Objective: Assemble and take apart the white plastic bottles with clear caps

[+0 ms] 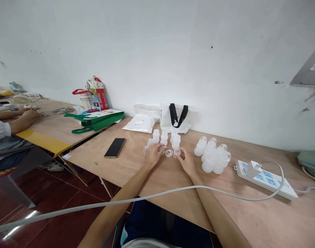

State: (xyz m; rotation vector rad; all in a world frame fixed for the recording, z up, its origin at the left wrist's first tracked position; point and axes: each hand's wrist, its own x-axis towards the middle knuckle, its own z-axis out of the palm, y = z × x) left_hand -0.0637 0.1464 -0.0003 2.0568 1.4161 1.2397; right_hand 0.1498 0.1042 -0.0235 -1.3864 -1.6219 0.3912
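Both of my hands rest on a plywood table (157,172). My left hand (154,154) lies beside small clear plastic pieces (169,153), its fingertips pinched on one I cannot make out. My right hand (187,162) reaches the same pieces from the right, fingers curled at a clear cap (177,152). Just behind them stand several small translucent bottles (165,137). A second cluster of translucent bottles (213,155) lies to the right of my right hand.
A black phone (115,147) lies left of my hands. White bags (176,118) lean on the wall. A white power strip (265,177) and cable (172,191) sit right. Another person's arms (16,120) rest on the neighbouring table, near a green bag (97,120).
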